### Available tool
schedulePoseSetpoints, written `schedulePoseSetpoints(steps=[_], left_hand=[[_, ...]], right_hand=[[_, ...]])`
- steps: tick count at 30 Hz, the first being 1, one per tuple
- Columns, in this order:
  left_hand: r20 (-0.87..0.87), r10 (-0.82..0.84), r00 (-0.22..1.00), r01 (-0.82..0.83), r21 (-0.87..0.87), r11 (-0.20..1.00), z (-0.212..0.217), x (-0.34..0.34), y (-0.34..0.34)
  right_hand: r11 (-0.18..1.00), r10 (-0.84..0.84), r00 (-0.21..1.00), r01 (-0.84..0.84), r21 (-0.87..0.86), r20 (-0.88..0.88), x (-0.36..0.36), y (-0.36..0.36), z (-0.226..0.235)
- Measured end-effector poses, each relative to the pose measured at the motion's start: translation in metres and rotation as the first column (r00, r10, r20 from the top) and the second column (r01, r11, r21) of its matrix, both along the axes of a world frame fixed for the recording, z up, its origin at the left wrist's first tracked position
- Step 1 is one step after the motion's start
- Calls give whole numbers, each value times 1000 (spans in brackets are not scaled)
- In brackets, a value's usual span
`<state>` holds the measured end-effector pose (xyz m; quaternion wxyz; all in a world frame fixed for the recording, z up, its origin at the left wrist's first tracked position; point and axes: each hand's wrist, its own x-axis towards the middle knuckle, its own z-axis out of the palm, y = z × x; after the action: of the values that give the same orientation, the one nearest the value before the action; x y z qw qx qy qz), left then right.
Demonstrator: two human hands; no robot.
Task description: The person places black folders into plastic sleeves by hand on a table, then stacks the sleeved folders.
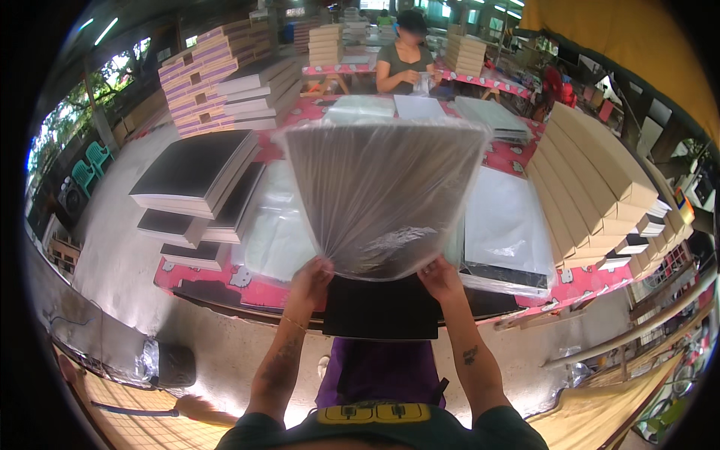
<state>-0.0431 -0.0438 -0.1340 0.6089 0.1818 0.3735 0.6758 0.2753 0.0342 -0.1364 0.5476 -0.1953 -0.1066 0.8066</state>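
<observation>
Centrally, a clear plastic bag (386, 180) billows over a pink tablecloth (259, 298), its near edge pinched by the left hand (311, 280) at seven o'clock and the right hand (441, 277) at five, fingers curled closed on the film. At six o'clock, just beneath, lies a black rectangular slab (381, 309). Farther out: black-covered books (191, 169) at nine, brown cardboard boxes (592, 180) at three, a co-worker (405, 61) at twelve.
</observation>
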Motion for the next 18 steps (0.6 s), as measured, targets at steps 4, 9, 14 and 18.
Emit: schedulePoseSetpoints(steps=[4, 9, 14, 18], left_hand=[[-685, 157, 712, 99, 320, 942, 60, 9, 1], [-754, 240, 611, 182, 429, 885, 126, 14, 6], [-253, 262, 931, -96, 521, 848, 179, 18, 8], [-247, 233, 941, -89, 483, 871, 191, 16, 2]], right_hand=[[969, 114, 985, -81, 233, -130, 1, 0, 1], [947, 61, 986, -9, 322, -154, 7, -9, 46], [960, -46, 968, 111, 256, -248, 16, -24, 47], [941, -188, 958, 239, 240, -218, -11, -62, 119]])
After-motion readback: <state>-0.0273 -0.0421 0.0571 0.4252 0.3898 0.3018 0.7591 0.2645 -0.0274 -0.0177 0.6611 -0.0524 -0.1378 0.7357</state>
